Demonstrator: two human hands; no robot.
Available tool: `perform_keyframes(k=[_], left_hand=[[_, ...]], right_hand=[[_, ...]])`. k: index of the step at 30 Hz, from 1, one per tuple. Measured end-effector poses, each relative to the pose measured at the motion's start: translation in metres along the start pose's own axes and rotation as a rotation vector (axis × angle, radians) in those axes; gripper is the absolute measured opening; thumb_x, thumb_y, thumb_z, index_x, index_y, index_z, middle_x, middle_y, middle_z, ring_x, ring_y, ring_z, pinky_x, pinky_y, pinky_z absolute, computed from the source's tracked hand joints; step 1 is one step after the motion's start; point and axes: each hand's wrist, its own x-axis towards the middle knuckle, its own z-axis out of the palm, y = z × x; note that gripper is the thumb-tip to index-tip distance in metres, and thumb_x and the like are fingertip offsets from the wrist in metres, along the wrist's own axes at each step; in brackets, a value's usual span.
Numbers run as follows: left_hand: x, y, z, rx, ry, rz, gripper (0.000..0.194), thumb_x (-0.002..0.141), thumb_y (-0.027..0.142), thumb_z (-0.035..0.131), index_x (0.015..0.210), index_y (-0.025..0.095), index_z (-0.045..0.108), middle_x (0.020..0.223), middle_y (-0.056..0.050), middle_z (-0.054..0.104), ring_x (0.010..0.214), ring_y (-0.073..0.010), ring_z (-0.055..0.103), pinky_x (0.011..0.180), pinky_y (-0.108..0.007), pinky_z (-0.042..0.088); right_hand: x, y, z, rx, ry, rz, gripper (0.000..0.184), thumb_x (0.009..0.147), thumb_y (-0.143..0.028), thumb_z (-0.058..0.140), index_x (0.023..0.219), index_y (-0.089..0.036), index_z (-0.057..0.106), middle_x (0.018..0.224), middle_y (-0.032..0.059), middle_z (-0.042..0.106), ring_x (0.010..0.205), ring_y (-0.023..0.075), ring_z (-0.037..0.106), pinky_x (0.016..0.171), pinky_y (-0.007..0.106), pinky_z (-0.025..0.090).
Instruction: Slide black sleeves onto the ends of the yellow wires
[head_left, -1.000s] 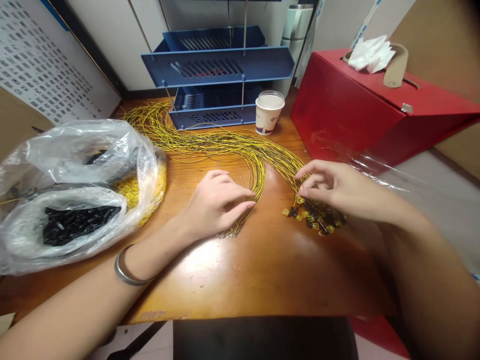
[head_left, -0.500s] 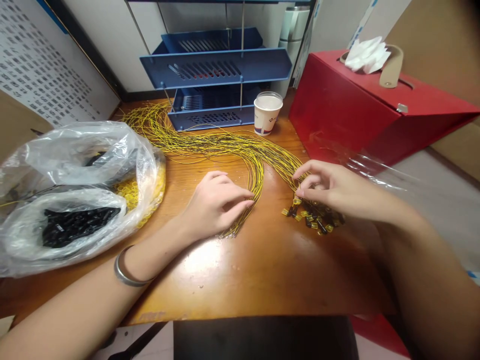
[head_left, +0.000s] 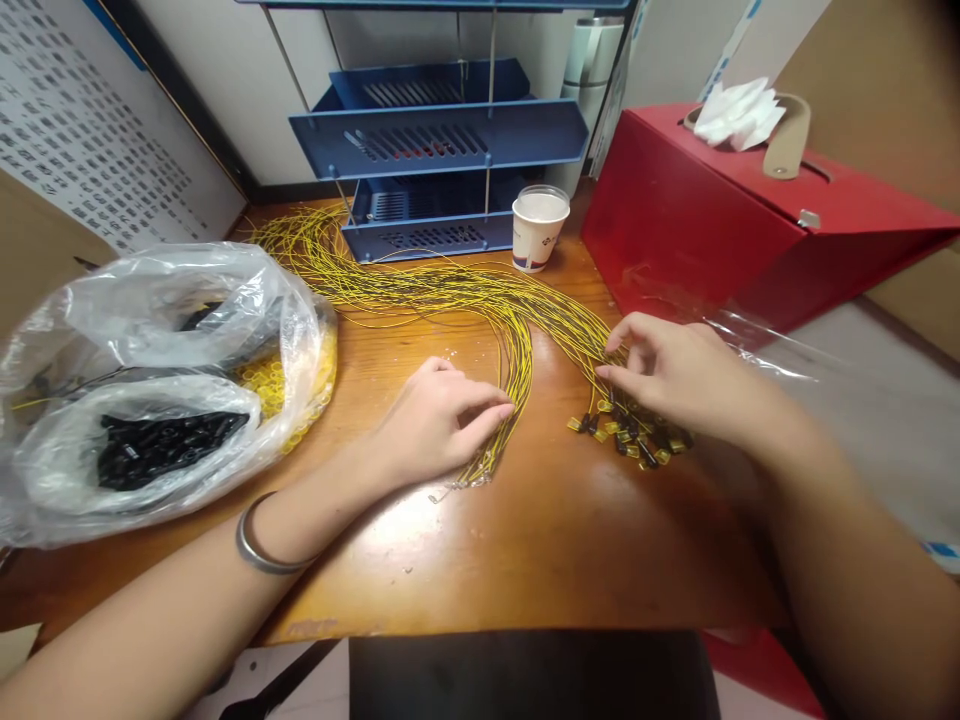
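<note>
My left hand (head_left: 450, 415) rests on the wooden table, thumb and forefinger pinched together at the edge of a bundle of thin yellow and dark wires (head_left: 519, 365). Small metal-looking tips (head_left: 472, 483) end this bundle just below the hand. My right hand (head_left: 667, 375) hovers over a second branch of wires (head_left: 574, 325), thumb and forefinger apart and the other fingers curled. Beneath it lie wire ends with black sleeves and small clear yellow caps (head_left: 662, 457). Both branches join in one long bundle running back to the left.
On the left, an open plastic bag (head_left: 289, 270) holds black sleeves (head_left: 176, 445) and yellow caps (head_left: 319, 365). A blue tray rack (head_left: 450, 135) and a paper cup (head_left: 538, 230) stand at the back. A red box with tissues (head_left: 690, 210) is at the right.
My right hand has lifted slightly off the capped wire ends. My left hand has shifted a little, showing more of the wire tips. The view has moved slightly.
</note>
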Motion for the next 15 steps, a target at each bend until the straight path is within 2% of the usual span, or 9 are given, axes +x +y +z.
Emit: perform_keyframes(k=[5, 9, 11, 13, 15], left_hand=[[0.003, 0.0, -0.003, -0.038, -0.042, 0.067, 0.021, 0.094, 0.031, 0.054, 0.096, 0.021, 0.072, 0.071, 0.003, 0.071, 0.061, -0.0111, 0.058, 0.077, -0.032, 0.038], [0.001, 0.016, -0.015, 0.142, -0.041, 0.02, 0.038, 0.098, 0.028, 0.042, 0.075, 0.018, 0.07, 0.061, 0.001, 0.065, 0.06, -0.0125, 0.054, 0.074, -0.033, 0.036], [-0.008, 0.029, -0.026, 0.222, -0.016, -0.01, 0.037, 0.097, 0.03, 0.045, 0.072, 0.019, 0.07, 0.06, 0.0, 0.064, 0.059, -0.0133, 0.053, 0.071, -0.033, 0.036], [-0.022, 0.038, -0.04, 0.294, 0.013, -0.036, 0.027, 0.094, 0.03, 0.051, 0.08, 0.022, 0.073, 0.062, 0.001, 0.065, 0.058, -0.0134, 0.052, 0.068, -0.031, 0.035], [-0.043, 0.038, -0.057, 0.396, 0.063, -0.137, 0.02, 0.092, 0.032, 0.055, 0.088, 0.026, 0.074, 0.07, 0.002, 0.07, 0.06, -0.0142, 0.054, 0.066, -0.03, 0.034]], right_hand=[[-0.002, -0.01, 0.003, 0.016, 0.024, -0.065, 0.012, 0.08, -0.027, 0.066, 0.081, -0.022, 0.055, 0.055, -0.0057, 0.059, 0.048, 0.0118, 0.053, 0.052, 0.027, 0.035], [-0.005, -0.016, 0.006, 0.017, -0.042, -0.137, 0.009, 0.085, -0.031, 0.061, 0.082, -0.023, 0.058, 0.054, -0.0059, 0.055, 0.05, 0.0114, 0.049, 0.052, 0.026, 0.032], [-0.006, -0.017, 0.008, -0.004, -0.071, -0.146, 0.011, 0.087, -0.033, 0.06, 0.081, -0.024, 0.059, 0.054, -0.0054, 0.054, 0.051, 0.0118, 0.048, 0.052, 0.026, 0.03], [-0.006, -0.018, 0.009, -0.027, -0.085, -0.143, 0.013, 0.087, -0.034, 0.059, 0.081, -0.024, 0.059, 0.055, -0.005, 0.055, 0.051, 0.012, 0.048, 0.052, 0.025, 0.029], [-0.007, -0.019, 0.011, -0.035, -0.101, -0.145, 0.014, 0.088, -0.035, 0.059, 0.08, -0.024, 0.06, 0.057, -0.0043, 0.058, 0.053, 0.0123, 0.05, 0.052, 0.025, 0.029]])
